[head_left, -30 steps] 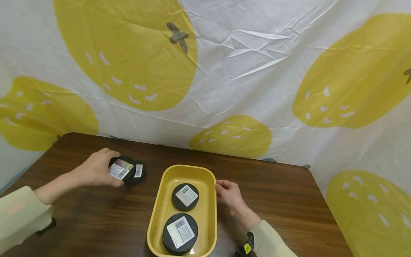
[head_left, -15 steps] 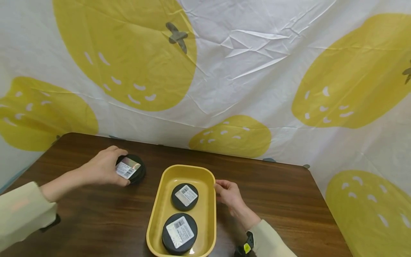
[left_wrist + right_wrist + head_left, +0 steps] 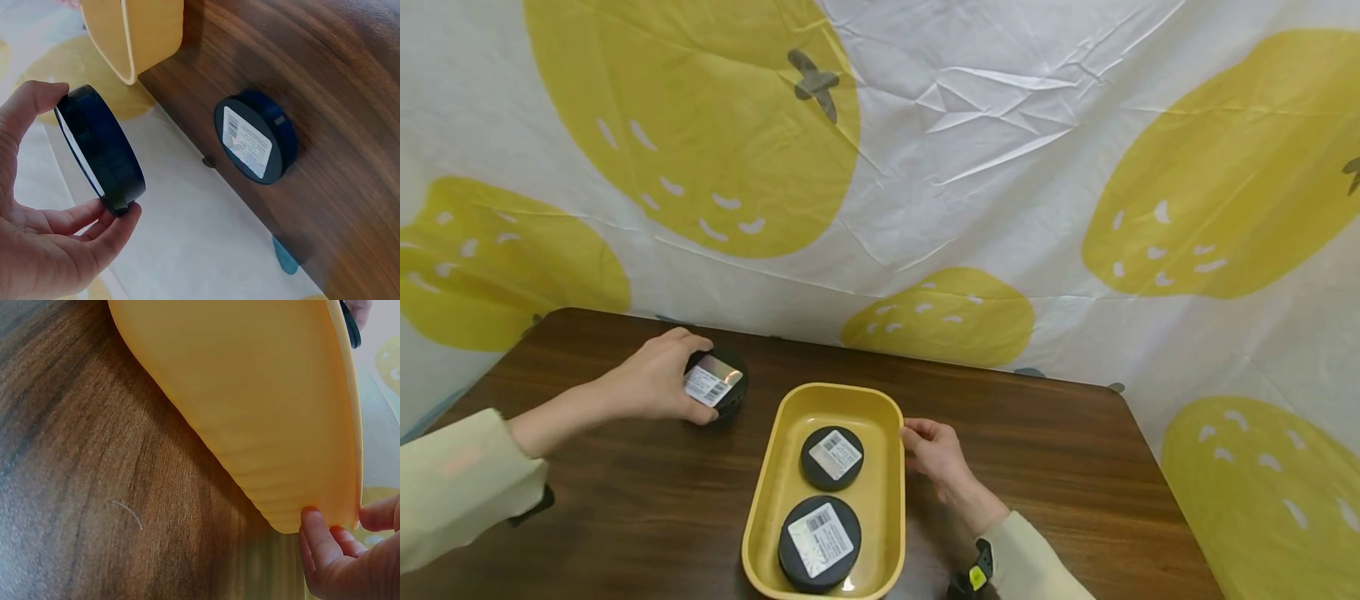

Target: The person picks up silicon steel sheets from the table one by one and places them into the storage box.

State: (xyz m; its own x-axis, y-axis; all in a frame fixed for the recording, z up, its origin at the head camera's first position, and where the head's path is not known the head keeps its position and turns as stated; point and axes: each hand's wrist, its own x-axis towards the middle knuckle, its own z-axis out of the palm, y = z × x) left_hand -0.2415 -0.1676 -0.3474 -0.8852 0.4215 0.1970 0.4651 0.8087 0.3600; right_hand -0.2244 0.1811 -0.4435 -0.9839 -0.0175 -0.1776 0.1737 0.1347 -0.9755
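Note:
My left hand (image 3: 658, 377) grips a round black tin (image 3: 713, 380) by its edge, thumb on one side and fingers on the other. A white and silver label covers much of the tin's upper face. In the left wrist view a second labelled black tin (image 3: 255, 140) lies on the table, apart from the held one; in the head view the held tin hides most of it. My right hand (image 3: 942, 458) pinches the right rim of a yellow rectangular tray (image 3: 882, 500). Inside the tray lie a smaller black tin (image 3: 832, 458) and a larger black tin (image 3: 820, 543), both labelled.
Everything stands on a dark brown wooden table (image 3: 1037, 483). Close behind the table's far edge hangs a white cloth (image 3: 970, 208) printed with yellow fruit. The tray is to the right of the left hand.
My left hand has carried its tin right and slightly away from me, so it now overlaps the tin on the table. The right hand and the tray have stayed put.

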